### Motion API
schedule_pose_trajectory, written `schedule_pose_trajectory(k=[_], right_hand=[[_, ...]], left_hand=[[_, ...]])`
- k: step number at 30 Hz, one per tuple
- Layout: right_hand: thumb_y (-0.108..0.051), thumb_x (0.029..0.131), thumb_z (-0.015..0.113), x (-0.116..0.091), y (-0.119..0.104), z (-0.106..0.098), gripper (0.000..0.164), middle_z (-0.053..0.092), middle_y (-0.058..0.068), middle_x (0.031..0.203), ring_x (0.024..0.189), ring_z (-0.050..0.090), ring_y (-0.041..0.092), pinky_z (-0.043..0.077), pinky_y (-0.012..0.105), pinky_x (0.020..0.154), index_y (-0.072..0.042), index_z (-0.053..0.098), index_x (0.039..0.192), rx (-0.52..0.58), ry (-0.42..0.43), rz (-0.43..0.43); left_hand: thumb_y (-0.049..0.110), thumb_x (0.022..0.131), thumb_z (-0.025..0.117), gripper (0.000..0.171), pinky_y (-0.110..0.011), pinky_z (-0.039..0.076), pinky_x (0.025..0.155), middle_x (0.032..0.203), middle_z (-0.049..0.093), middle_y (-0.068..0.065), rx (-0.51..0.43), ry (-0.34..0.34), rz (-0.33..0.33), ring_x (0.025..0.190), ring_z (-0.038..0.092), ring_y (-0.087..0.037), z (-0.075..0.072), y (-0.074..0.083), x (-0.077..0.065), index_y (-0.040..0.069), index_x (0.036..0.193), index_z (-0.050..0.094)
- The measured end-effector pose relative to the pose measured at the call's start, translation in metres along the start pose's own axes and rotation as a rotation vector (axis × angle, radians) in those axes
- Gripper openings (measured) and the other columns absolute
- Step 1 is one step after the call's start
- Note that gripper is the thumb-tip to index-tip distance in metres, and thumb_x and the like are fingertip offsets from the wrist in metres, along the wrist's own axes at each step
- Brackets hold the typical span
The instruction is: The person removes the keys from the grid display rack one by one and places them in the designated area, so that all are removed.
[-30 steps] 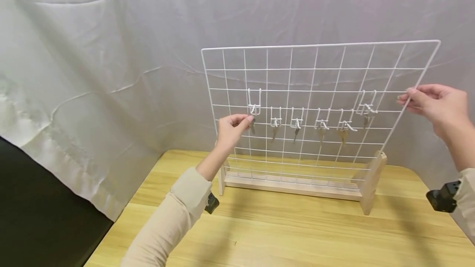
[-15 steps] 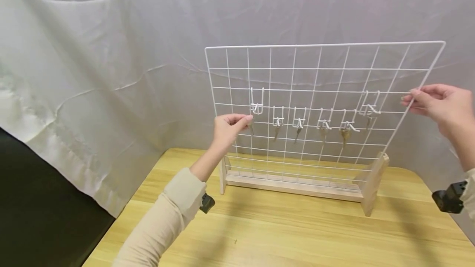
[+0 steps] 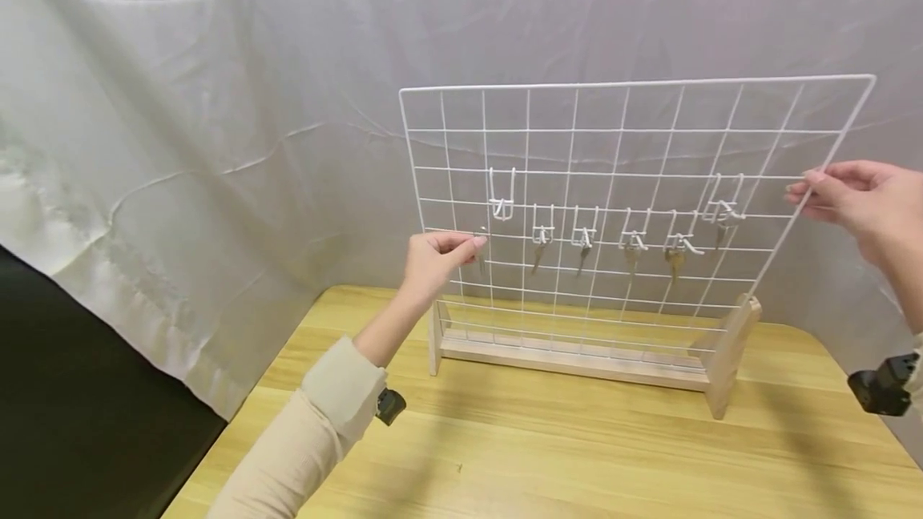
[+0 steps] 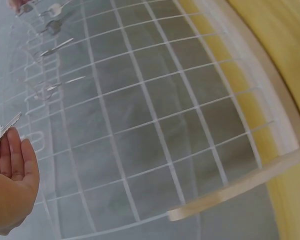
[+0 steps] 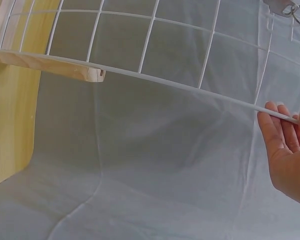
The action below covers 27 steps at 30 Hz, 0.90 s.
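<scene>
One toothed silver metal key point(image 4: 8, 125) off, by our count
Our left hand point(image 3: 436, 263) has it pinched in the fingertips, below and left of the bare white wire hook point(image 3: 502, 211); our right hand point(image 3: 861, 195) pinches the right edge of the white wire grid panel point(image 3: 634, 84). Five more metal keys point(image 3: 675, 264) hang on the other hooks point(image 3: 691, 247), so we'd guess most is left.

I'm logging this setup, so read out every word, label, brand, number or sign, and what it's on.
There is no readable text in any view.
Key in the left hand, hanging keys: any markings are too small or blurred to read.
Wire grid, wooden stand: no text visible.
</scene>
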State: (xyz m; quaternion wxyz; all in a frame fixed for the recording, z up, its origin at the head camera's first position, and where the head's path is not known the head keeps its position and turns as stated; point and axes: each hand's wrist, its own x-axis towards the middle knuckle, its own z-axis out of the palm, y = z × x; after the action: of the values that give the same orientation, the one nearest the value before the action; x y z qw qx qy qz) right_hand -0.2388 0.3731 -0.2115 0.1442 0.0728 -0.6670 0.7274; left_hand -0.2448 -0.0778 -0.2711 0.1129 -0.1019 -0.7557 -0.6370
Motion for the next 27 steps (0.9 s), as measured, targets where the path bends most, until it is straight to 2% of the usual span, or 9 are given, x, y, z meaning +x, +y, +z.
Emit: schedule_pose_trajectory(k=[4, 8, 11, 17, 24, 27], right_hand=[[-0.003, 0.089, 0.055, 0.0, 0.0, -0.002, 0.02, 0.07, -0.004, 0.063, 0.058, 0.067, 0.005, 0.054, 0.014, 0.052, -0.013, 0.066, 0.075, 0.027, 0.002, -0.017], [-0.003, 0.09, 0.055, -0.001, 0.001, -0.003, 0.021, 0.07, -0.004, 0.062, 0.057, 0.067, 0.005, 0.054, 0.014, 0.052, -0.013, 0.066, 0.074, 0.024, 0.003, -0.023], [-0.004, 0.09, 0.055, 0.0, 0.001, -0.002, 0.021, 0.07, -0.005, 0.062, 0.057, 0.067, 0.004, 0.054, 0.013, 0.052, -0.013, 0.065, 0.075, 0.007, 0.008, -0.02], [-0.004, 0.09, 0.055, 0.001, 0.001, -0.001, 0.02, 0.07, -0.005, 0.062, 0.057, 0.067, 0.004, 0.054, 0.013, 0.052, -0.014, 0.065, 0.075, 0.003, 0.01, -0.014], [-0.004, 0.09, 0.055, 0.0, 0.002, -0.001, 0.02, 0.07, -0.005, 0.062, 0.057, 0.067, 0.004, 0.054, 0.013, 0.052, -0.013, 0.065, 0.075, 0.02, 0.007, -0.016], [-0.004, 0.09, 0.055, 0.001, 0.003, 0.0, 0.019, 0.07, -0.006, 0.062, 0.058, 0.067, 0.004, 0.054, 0.013, 0.052, -0.014, 0.064, 0.076, 0.009, 0.007, -0.022]], left_hand=[[0.015, 0.081, 0.071, 0.019, -0.021, 0.056, 0.07, 0.074, 0.072, -0.008, 0.026, -0.014, -0.033, 0.06, 0.062, -0.005, 0.001, -0.013, -0.008, -0.003, 0.087, 0.071], [0.014, 0.08, 0.071, 0.018, -0.029, 0.058, 0.072, 0.071, 0.071, -0.003, 0.021, -0.002, -0.076, 0.06, 0.062, -0.006, 0.001, -0.028, -0.016, -0.003, 0.087, 0.071], [0.013, 0.08, 0.072, 0.017, -0.031, 0.059, 0.072, 0.076, 0.072, -0.009, 0.02, 0.007, -0.107, 0.062, 0.063, -0.009, 0.001, -0.04, -0.022, -0.003, 0.086, 0.071], [0.01, 0.08, 0.071, 0.016, -0.025, 0.059, 0.068, 0.083, 0.072, -0.016, 0.02, 0.019, -0.133, 0.064, 0.066, -0.014, 0.003, -0.06, -0.032, -0.005, 0.087, 0.07], [0.004, 0.08, 0.068, 0.017, -0.024, 0.059, 0.066, 0.088, 0.07, -0.022, -0.016, 0.008, -0.167, 0.059, 0.062, -0.004, 0.005, -0.079, -0.044, -0.01, 0.089, 0.068], [0.004, 0.081, 0.068, 0.018, -0.023, 0.059, 0.066, 0.089, 0.07, -0.023, -0.016, 0.004, -0.178, 0.058, 0.062, -0.004, 0.004, -0.09, -0.05, -0.012, 0.089, 0.067]])
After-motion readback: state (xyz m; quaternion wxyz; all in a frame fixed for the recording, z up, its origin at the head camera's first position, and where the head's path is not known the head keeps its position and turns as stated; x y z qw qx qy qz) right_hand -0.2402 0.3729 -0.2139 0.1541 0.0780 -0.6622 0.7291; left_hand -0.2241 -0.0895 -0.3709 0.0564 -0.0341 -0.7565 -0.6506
